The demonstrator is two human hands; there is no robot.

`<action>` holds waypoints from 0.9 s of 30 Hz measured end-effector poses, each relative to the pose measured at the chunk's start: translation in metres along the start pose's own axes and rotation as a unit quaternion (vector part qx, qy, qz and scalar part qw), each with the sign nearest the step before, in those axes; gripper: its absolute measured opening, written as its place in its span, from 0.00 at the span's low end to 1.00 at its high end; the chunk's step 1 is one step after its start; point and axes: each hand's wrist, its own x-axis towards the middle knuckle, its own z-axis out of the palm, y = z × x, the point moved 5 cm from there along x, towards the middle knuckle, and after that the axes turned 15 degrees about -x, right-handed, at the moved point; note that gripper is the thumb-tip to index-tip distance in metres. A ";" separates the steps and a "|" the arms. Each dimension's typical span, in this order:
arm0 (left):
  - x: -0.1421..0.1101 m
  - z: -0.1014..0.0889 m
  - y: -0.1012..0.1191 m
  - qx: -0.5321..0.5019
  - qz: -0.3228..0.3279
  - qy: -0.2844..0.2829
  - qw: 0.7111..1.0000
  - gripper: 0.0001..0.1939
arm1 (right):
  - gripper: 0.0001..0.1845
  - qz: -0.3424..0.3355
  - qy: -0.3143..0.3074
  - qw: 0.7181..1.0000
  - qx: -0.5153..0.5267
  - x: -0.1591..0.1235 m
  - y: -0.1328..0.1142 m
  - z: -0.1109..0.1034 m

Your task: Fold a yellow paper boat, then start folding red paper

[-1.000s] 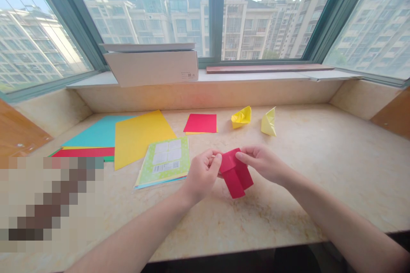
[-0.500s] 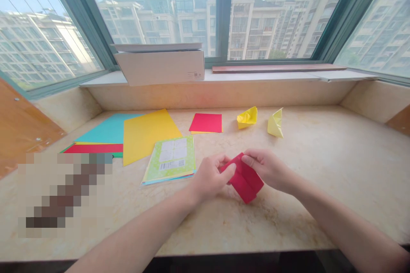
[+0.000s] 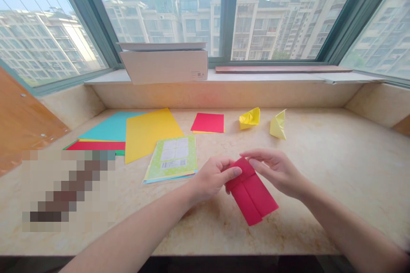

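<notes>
A red sheet of folding paper [image 3: 253, 198] with creases and a lengthwise seam hangs tilted above the counter, its lower end toward me. My left hand [image 3: 218, 175] pinches its upper left edge, thumb on top and fingers beneath. At the upper right edge is my right hand [image 3: 272, 168], its fingers stretched out and apart. Its thumb lies close to the paper; whether it touches I cannot tell. Beyond the hands stand two folded paper pieces, a bright yellow one [image 3: 250, 118] and a pale yellow one [image 3: 278, 124].
A small stack of red paper squares [image 3: 208, 123] lies at the back middle. To the left are a large yellow sheet [image 3: 150, 132], blue sheets [image 3: 109, 126] and a green paper packet [image 3: 174, 158]. On the sill stands a white box [image 3: 166, 65]. A blurred patch covers the front left.
The red paper has opened out to a longer shape, its lower end reaching further down toward me. My right hand has loosened from its edge, fingers straightening.
</notes>
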 end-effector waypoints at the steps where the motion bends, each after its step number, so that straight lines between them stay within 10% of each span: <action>1: 0.000 0.000 0.000 0.000 -0.003 -0.004 1.000 0.26 | 0.14 -0.002 -0.001 1.000 -0.004 0.000 0.000 -0.001; 14: -0.006 0.003 -0.003 0.076 -0.069 -0.042 0.994 0.22 | 0.08 -0.062 -0.081 0.991 -0.081 -0.002 -0.018 0.000; 27: -0.004 0.003 -0.002 0.042 -0.055 -0.042 0.997 0.21 | 0.11 -0.101 0.014 0.988 -0.113 -0.005 -0.020 0.002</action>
